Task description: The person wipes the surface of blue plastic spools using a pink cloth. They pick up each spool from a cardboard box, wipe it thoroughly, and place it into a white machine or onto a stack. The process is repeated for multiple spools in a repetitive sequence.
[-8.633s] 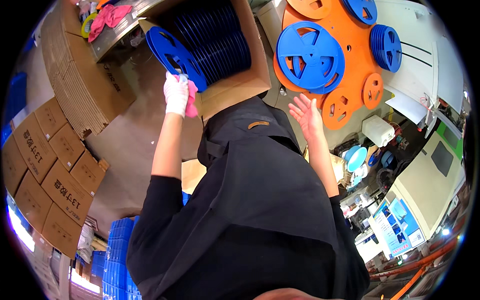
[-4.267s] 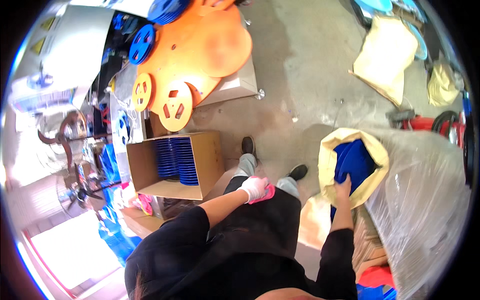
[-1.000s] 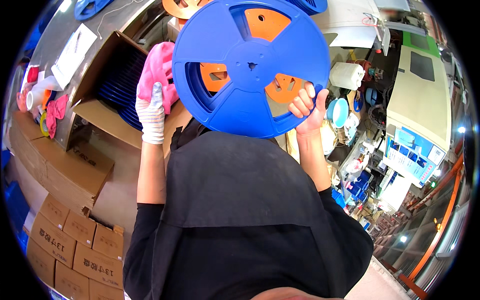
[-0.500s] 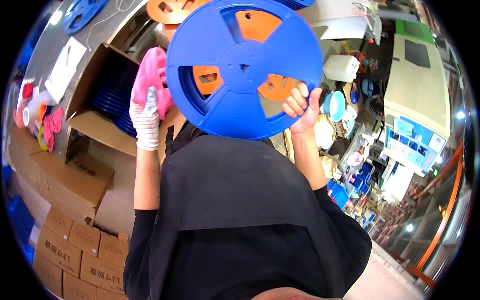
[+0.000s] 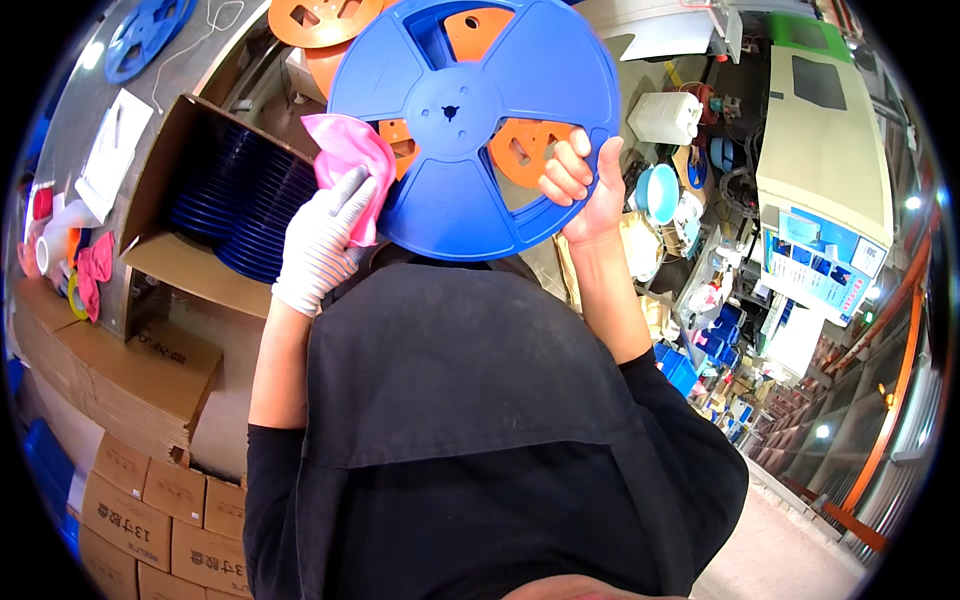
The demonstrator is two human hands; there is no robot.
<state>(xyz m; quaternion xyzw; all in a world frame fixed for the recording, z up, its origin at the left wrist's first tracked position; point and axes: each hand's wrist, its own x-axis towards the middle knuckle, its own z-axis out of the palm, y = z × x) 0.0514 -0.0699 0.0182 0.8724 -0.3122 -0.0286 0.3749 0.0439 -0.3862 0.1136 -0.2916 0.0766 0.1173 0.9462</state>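
In front of my chest a large blue plastic reel (image 5: 475,95) is held up with its flat side facing me. It has a small hub hole and several wide cut-outs. My bare right hand (image 5: 588,190) is closed on the reel's rim at its lower right, fingers through a cut-out and thumb pointing up. A white striped glove covers my left hand (image 5: 322,235). That hand is closed on a pink cloth (image 5: 355,150), which lies against the left edge of the reel. The reel's far side is hidden.
An open carton (image 5: 190,272) at the left holds a row of dark blue reels (image 5: 235,200). Orange reels (image 5: 318,22) lie beyond the held one. Stacked cartons (image 5: 125,510) stand at lower left. A white jug (image 5: 665,118), a light-blue bowl (image 5: 657,193) and a beige machine (image 5: 820,150) are at the right.
My left hand has brought the pink cloth rightward and down onto the reel's left edge. The reel has shifted slightly left and up and turned a little, with my right hand still on its rim.
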